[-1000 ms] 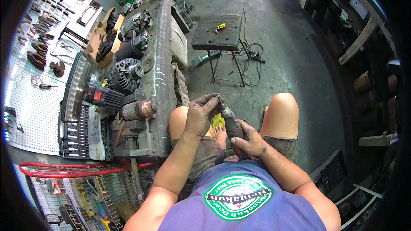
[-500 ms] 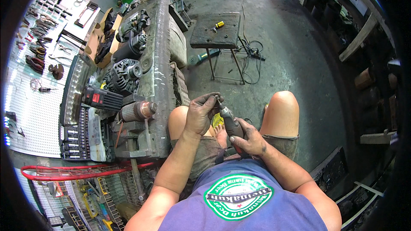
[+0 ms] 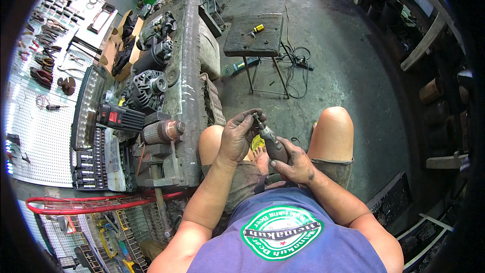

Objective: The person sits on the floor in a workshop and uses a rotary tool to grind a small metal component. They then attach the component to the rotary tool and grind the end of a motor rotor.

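My right hand (image 3: 297, 163) is wrapped around the grey body of a handheld rotary tool (image 3: 273, 147), held between my knees with its nose pointing up and away. At that nose, the blackened fingers of my left hand (image 3: 237, 134) are closed in a pinch around the small tip (image 3: 257, 120). The left fingers partly cover the tip, so its exact shape is hard to make out. Both hands look dirty with dark grime.
A workbench (image 3: 188, 71) on my left carries an alternator (image 3: 147, 90), a copper-wound armature (image 3: 162, 131), a cordless tool (image 3: 121, 116) and a socket set (image 3: 88, 164). Ahead stands a low stool (image 3: 252, 38) with a yellow-handled screwdriver (image 3: 257, 29). An angle grinder (image 3: 238, 66) and cables lie on the floor.
Both hands keep their hold on the rotary tool, with only a very slight shift. Nothing else visibly moved.
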`<action>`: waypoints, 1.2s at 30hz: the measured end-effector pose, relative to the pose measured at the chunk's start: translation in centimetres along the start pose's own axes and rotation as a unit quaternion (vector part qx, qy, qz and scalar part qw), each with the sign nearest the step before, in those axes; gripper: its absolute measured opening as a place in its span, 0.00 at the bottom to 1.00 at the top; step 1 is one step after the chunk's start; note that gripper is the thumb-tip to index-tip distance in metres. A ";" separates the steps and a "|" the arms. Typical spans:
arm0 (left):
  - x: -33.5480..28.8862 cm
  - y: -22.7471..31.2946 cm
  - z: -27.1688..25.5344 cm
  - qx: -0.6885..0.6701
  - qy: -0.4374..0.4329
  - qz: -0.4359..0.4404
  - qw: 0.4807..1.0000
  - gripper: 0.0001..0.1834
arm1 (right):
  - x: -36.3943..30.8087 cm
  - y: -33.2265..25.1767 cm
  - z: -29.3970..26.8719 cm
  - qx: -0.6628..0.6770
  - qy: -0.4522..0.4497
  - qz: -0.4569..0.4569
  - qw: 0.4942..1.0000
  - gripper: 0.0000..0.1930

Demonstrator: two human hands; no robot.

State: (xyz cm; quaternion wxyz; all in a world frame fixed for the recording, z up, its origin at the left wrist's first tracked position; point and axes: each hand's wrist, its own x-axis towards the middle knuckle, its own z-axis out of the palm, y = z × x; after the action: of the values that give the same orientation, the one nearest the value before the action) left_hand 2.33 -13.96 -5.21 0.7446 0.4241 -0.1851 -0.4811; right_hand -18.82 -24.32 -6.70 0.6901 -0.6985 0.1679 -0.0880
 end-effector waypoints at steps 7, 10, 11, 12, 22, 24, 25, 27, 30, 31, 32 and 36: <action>0.0 -0.4 -0.4 0.037 -0.002 0.006 0.999 0.17 | 0.0 1.0 0.2 -0.029 0.034 -0.033 0.998 0.36; -0.1 -0.4 -0.4 0.043 -0.009 0.011 0.999 0.17 | 0.4 2.0 0.6 -0.101 0.089 -0.084 0.987 0.38; -0.1 -0.4 -0.4 0.039 -0.012 0.012 0.999 0.17 | 0.5 2.4 0.7 -0.137 0.111 -0.101 0.979 0.39; -0.2 -0.3 -0.3 0.031 -0.016 0.013 0.999 0.17 | 0.6 2.6 0.8 -0.150 0.123 -0.108 0.975 0.39; -0.4 -0.4 0.1 0.041 -0.018 0.014 0.999 0.16 | 0.6 3.0 0.2 -0.022 0.041 -0.080 0.996 0.28; -0.7 -0.6 0.2 0.055 -0.026 0.007 0.998 0.15 | 0.6 3.2 0.1 0.056 -0.006 -0.058 0.997 0.24; -0.9 -0.7 0.4 0.069 -0.034 0.001 0.997 0.14 | 0.6 3.3 0.1 0.116 -0.033 -0.030 0.992 0.24; -1.3 -1.1 0.8 0.069 -0.054 -0.005 0.996 0.14 | 0.5 3.4 0.2 0.191 -0.060 -0.038 0.979 0.23; -1.9 -1.1 1.4 0.056 -0.074 0.005 0.996 0.15 | 0.1 3.6 0.5 0.241 -0.071 -0.036 0.967 0.23; -2.0 -1.1 1.5 0.062 -0.069 0.003 0.996 0.15 | 0.1 3.6 0.6 0.240 -0.065 -0.039 0.968 0.23; -2.1 -1.1 1.7 0.065 -0.066 0.004 0.996 0.15 | 0.1 3.7 0.6 0.239 -0.059 -0.042 0.968 0.23; -2.5 -1.0 1.7 0.097 -0.049 -0.013 0.994 0.16 | 0.3 3.9 0.9 0.177 -0.042 -0.012 0.983 0.22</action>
State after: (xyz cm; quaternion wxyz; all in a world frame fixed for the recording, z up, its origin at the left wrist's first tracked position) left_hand -0.58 -12.68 -4.69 0.6836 0.4724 -0.2622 -0.4907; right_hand -18.69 -23.55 -10.63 0.8082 -0.5703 0.1118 -0.0953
